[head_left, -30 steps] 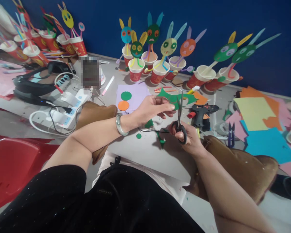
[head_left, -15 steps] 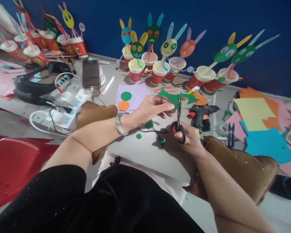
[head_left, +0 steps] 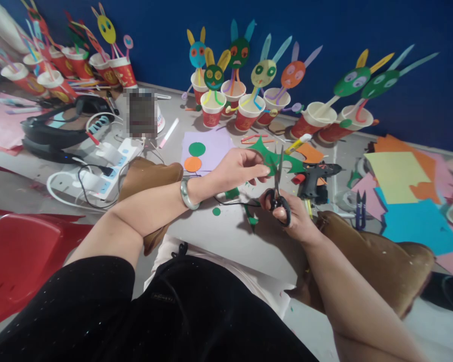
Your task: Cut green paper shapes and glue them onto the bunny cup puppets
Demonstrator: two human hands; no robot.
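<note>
Between thumb and fingers, my left hand (head_left: 245, 167) pinches a jagged piece of green paper (head_left: 265, 152) above the table. My right hand (head_left: 293, 213) grips black-handled scissors (head_left: 278, 193), whose slightly parted blades point away from me and cross the green paper. Beneath my hands lie green scraps (head_left: 252, 220) and a small green dot (head_left: 216, 211). To the left of my left hand, a green circle (head_left: 197, 149) and an orange circle (head_left: 192, 164) rest on a lilac sheet (head_left: 213, 138).
Red paper cups (head_left: 212, 115) with paper bunny figures line the blue wall. A black glue gun (head_left: 317, 178) lies right of the scissors, beyond it coloured sheets (head_left: 419, 223) and small snips (head_left: 360, 208). At left are a power strip (head_left: 115, 173) with cables and a black headset (head_left: 53, 130).
The green paper has turned and tilted in my left hand. The scissor blades have parted a little and shifted against it. Things on the table stay where they were.
</note>
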